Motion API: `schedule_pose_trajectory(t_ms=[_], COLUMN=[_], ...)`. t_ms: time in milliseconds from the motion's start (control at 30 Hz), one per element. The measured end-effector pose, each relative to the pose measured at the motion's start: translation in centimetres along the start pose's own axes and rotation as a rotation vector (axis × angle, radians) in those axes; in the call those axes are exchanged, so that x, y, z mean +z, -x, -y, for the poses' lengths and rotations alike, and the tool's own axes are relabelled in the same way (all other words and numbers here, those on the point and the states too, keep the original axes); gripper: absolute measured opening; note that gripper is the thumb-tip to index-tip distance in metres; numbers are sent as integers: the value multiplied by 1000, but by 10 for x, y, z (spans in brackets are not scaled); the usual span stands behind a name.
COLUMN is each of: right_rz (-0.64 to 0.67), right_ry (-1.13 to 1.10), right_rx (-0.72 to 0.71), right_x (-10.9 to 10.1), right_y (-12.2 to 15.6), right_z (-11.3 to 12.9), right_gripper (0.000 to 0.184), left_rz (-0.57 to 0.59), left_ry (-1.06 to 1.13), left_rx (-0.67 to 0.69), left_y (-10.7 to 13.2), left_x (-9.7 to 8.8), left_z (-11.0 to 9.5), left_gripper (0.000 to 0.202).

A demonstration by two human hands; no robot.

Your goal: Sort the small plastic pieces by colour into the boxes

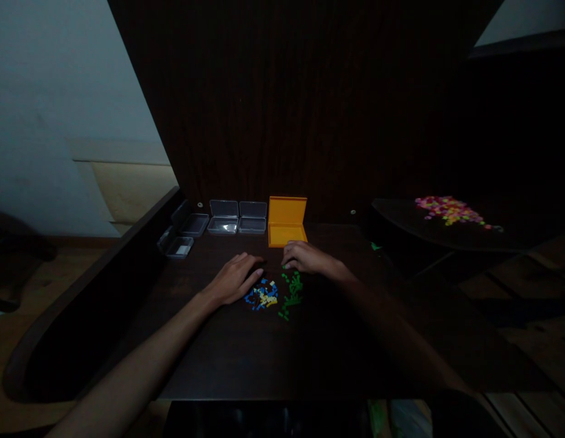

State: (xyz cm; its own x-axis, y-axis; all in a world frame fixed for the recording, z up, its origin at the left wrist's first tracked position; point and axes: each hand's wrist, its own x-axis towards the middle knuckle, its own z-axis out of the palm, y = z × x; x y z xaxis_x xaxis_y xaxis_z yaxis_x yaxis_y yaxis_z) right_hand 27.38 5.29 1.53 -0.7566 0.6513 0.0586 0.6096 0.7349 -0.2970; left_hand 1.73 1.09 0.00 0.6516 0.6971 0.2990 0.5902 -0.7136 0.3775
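Note:
My left hand (237, 278) rests on the dark table with fingers apart and nothing held, its thumb beside a small pile of blue, yellow and pale toy pieces (264, 296). My right hand (303, 257) is curled in a pinch just in front of an open orange box (287, 234). A small green piece (285, 267) shows at its fingertips, partly hidden by them. A loose heap of green pieces (293, 289) lies below this hand, to the right of the blue and yellow pile. The pieces are too small and dim to make out their exact shape.
Several clear plastic cases with raised lids (224, 225) stand behind and left of my hands. A dark board (282, 109) rises at the back. To the right, pink, red and yellow bits (451, 211) lie on a shelf. One green scrap (376, 246) sits near the table's right side.

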Motion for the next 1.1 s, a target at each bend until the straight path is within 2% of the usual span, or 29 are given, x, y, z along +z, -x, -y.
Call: schedule_pose_trajectory(t_ms=[300,500,767,900,1100], right_rz=[-23,-57,-255,-196,-97], right_ry=[85,38,-11,87,232], right_rx=[15,63,186,272,353], right_x=[1,-7,-25,-24,-15], right_y=[0,2,-2,-18,-39], right_z=[9,11,-20,-33,-40], right_gripper=[14,17,21,23,24], left_rz=[-20,-8,-12,-15,-11], left_ry=[4,-13,-7,-2,-8], left_rx=[4,3,7,-4,-5], left_y=[0,0,1,1,1], left_x=[0,1,3,4,2], left_z=[-1,0,2,4,3], left_gripper=[32,33,34,35,35])
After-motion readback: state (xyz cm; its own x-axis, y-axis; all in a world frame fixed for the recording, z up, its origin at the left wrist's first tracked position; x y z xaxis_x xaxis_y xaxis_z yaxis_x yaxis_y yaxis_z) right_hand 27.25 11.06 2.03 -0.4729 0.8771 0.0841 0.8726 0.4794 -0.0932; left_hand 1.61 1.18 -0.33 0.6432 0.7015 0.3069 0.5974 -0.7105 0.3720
